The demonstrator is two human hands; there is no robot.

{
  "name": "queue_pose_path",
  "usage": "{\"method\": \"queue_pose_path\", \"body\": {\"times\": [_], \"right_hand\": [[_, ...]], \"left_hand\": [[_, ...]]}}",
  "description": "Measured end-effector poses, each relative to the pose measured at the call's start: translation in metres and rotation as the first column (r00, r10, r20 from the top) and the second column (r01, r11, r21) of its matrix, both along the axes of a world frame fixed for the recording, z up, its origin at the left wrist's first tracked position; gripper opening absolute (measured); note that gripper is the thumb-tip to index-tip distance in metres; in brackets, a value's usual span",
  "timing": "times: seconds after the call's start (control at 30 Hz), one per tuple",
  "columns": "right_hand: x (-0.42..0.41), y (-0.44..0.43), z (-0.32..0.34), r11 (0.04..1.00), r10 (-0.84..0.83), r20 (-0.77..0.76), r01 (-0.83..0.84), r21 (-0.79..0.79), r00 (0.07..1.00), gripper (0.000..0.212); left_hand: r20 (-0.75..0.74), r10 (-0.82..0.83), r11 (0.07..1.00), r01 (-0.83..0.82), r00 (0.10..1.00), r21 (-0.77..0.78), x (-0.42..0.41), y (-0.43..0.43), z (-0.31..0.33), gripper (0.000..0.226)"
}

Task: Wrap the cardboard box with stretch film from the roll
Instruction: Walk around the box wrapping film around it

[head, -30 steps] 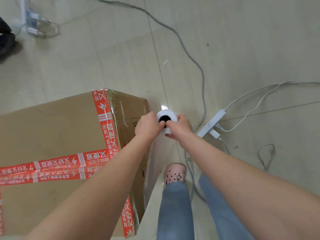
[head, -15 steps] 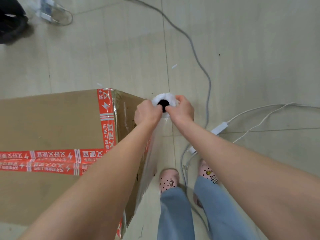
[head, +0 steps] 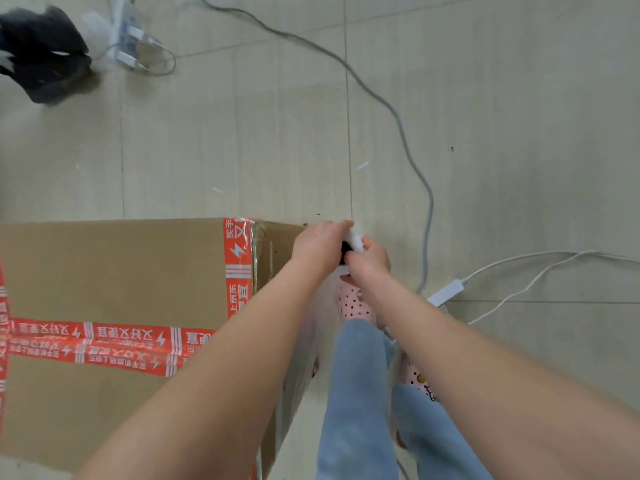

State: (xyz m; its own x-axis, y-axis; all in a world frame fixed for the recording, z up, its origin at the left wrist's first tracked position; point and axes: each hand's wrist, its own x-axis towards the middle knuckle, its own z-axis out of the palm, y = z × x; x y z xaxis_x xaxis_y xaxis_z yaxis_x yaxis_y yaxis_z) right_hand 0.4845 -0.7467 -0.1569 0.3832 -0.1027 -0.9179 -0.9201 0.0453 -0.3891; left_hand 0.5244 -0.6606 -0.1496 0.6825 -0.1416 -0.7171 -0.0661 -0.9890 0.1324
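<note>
A large cardboard box (head: 114,282) with red printed tape fills the lower left of the head view. Just past its far right corner I hold the stretch film roll (head: 355,239), white with a dark core, upright between both hands. My left hand (head: 320,245) grips its left side and my right hand (head: 370,259) grips its right side. Clear film (head: 301,362) runs from the roll down along the box's right face, partly hidden by my left forearm.
A grey cable (head: 405,133) crosses the floor to the right of the roll. A white power strip (head: 446,292) with white cords lies right of my feet. A dark object (head: 41,53) and a clear packet (head: 131,46) sit far left.
Both hands have carried the roll forward along the box's right side to its far corner, and the film has drawn out along that face. My feet have stepped forward too.
</note>
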Motion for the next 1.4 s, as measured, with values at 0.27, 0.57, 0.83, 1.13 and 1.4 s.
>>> {"method": "queue_pose_path", "body": {"times": [0.27,0.57,0.83,1.13,1.4], "right_hand": [[0.041,0.003,-0.002,0.973,0.112,0.044,-0.1,-0.207,0.993,0.029],[0.092,0.025,-0.004,0.973,0.192,0.069,-0.18,-0.145,0.979,0.061],[0.099,0.042,-0.005,0.999,0.037,-0.065,-0.038,-0.012,0.997,0.04],[0.145,0.056,0.004,0.941,0.289,0.067,-0.27,-0.205,0.955,0.047],[0.154,0.086,0.001,0.986,0.148,-0.063,-0.152,-0.074,0.987,0.068]], "left_hand": [[-0.037,-0.038,0.999,0.039,0.999,0.037,0.056,0.0,-0.004,0.005],[-0.063,0.469,0.883,-0.47,0.881,-0.002,0.087,0.051,-0.008,0.018],[-0.155,0.207,0.976,-0.215,0.966,-0.037,0.107,0.059,-0.018,0.039],[-0.124,0.455,0.888,-0.459,0.882,-0.006,0.13,0.076,-0.011,0.011],[-0.302,0.672,0.712,-0.702,0.676,0.012,0.137,0.1,-0.003,0.013]]}}
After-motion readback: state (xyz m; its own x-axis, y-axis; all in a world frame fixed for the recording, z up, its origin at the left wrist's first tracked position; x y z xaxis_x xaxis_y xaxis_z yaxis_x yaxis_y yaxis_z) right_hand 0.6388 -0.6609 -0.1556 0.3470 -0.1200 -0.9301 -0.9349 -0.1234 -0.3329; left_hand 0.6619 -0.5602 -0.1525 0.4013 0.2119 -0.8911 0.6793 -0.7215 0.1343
